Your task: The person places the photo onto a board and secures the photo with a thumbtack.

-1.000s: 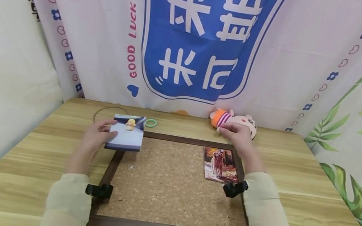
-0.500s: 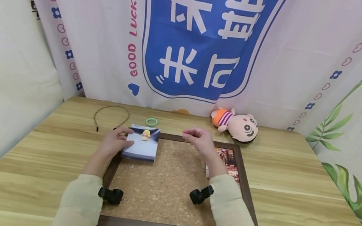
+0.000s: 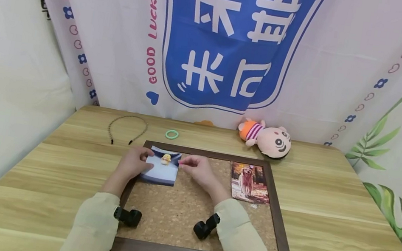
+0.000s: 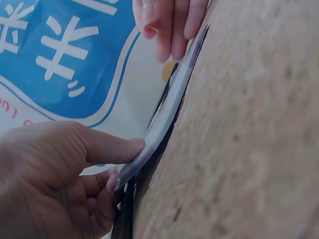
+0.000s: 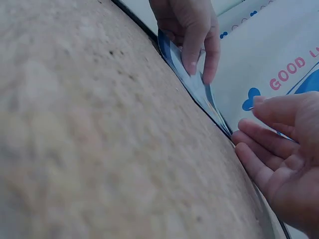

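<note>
At the upper left of a dark-framed cork board (image 3: 180,217), my left hand (image 3: 131,164) pinches the left edge of a photo (image 3: 161,175) with a small yellow duck on it. The photo lies over the cork and bends a little in the left wrist view. Between thumb and finger, my right hand (image 3: 200,171) holds a small pink pushpin (image 3: 180,162) at the photo's upper right edge. Its thin point shows in the left wrist view, apart from the photo. Another photo (image 3: 250,184), of a golden dog, lies at the board's upper right corner.
Behind the board on the wooden table lie a thin dark headband (image 3: 129,117), a green ring (image 3: 172,134) and a plush doll (image 3: 270,140). A printed curtain (image 3: 116,66) hangs along the table's back edge.
My right hand has come left from near the doll, across the board, to the photo's right edge. My left hand has brought the duck photo right and down onto the board's corner.
</note>
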### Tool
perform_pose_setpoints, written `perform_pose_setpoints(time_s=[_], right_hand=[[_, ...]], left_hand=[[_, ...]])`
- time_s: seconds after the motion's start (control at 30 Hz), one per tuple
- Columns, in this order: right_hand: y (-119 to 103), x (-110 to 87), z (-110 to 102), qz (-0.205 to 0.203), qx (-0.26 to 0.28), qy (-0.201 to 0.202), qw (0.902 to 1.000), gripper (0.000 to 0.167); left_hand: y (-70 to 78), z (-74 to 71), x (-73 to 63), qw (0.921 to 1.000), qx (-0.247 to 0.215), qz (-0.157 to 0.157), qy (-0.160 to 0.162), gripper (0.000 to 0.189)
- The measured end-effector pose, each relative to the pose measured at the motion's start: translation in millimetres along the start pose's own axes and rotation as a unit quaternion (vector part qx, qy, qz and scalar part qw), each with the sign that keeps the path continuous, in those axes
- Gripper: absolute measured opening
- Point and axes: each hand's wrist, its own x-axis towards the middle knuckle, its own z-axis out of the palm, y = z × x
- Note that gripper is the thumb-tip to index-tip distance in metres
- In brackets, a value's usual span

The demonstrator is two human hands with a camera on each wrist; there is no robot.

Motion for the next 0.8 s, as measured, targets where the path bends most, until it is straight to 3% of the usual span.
perform_pose_setpoints(time_s=[0.17,0.37,0.5,0.63,0.73,0.8], right_hand=[[-12.1,-9.0,3.0,-0.01,-0.012,-0.033,0.9993,0.016],[-12.1,-9.5,3.7,-0.027,-0.017,-0.053,0.9981,0.016],[-10.5,-9.0,3.5,-0.023,-0.027,-0.052,0.998,0.015],[-10.0,-9.2,2.8,-0.015,-0.031,-0.051,0.9981,0.016],[-6.7,-7.9,2.5,-0.016,-0.029,-0.049,0.9983,0.016],[-1.5,-5.3,2.3,-0.019,-0.024,-0.047,0.9984,0.016]], left_hand=[[4.3,2.2,-3.4,0.9967,0.077,0.024,-0.001,0.031],[9.1,2.0,-5.6,0.992,0.123,0.027,-0.004,0.033],[9.9,3.8,-6.5,0.9788,0.192,0.07,-0.007,0.038],[10.6,8.6,-7.1,0.9631,0.242,0.1,-0.065,0.063],[10.0,12.3,-7.6,0.9565,0.252,0.081,-0.123,0.089],[9.3,13.9,-7.8,0.9529,0.258,0.071,-0.144,0.099]])
